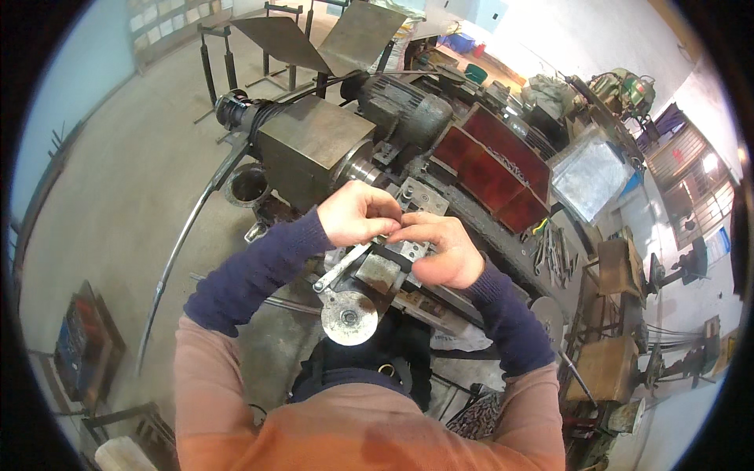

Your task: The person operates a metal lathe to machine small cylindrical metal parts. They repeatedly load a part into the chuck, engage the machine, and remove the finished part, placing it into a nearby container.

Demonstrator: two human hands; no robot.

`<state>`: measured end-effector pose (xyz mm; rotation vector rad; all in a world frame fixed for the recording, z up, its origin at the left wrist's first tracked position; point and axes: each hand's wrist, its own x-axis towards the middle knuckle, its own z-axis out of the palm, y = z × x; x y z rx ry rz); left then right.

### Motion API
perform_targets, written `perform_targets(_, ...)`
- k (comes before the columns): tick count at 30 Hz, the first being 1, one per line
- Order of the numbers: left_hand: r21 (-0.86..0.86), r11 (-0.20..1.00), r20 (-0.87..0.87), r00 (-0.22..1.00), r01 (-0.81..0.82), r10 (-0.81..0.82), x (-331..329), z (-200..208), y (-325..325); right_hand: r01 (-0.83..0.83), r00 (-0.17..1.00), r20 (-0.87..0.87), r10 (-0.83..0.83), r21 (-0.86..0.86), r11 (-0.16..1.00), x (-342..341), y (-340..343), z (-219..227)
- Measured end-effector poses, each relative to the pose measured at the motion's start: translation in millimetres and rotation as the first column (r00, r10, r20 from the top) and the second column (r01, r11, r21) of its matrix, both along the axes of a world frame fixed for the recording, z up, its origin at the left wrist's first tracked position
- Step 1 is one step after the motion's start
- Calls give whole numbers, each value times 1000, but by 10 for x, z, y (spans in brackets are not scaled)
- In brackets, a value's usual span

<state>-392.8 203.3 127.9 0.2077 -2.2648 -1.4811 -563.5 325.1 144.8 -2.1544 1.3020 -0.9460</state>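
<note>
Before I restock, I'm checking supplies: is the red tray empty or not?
Not empty: small metal pieces lie along the middle of the red tray.

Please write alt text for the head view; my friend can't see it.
A person's left hand and right hand are close together over a metal machine. Beyond are a ribbed motor and a red box; tools lie to the right.

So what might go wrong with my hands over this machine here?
The bare left hand and right hand are close together, so a slip might pinch or scrape one. The left hand is also near the shiny spindle; if that turned, it might catch the dark blue left cuff.
</note>
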Motion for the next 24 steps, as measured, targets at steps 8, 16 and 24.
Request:
perform_targets(8,382,924,-40,999,36,-23,90,-124,-29,-9,1000,4,9,37,999,45,-152,-1)
perform_targets(16,-187,849,-35,867,-494,497,1188,-83,-654,346,810,-529,-254,82,935,-287,-1063,-292)
perform_targets(24,-781,412,313,277,-469,908,3073,-864,-548,453,731,-634,-251,177,874,-369,-1524,-823)
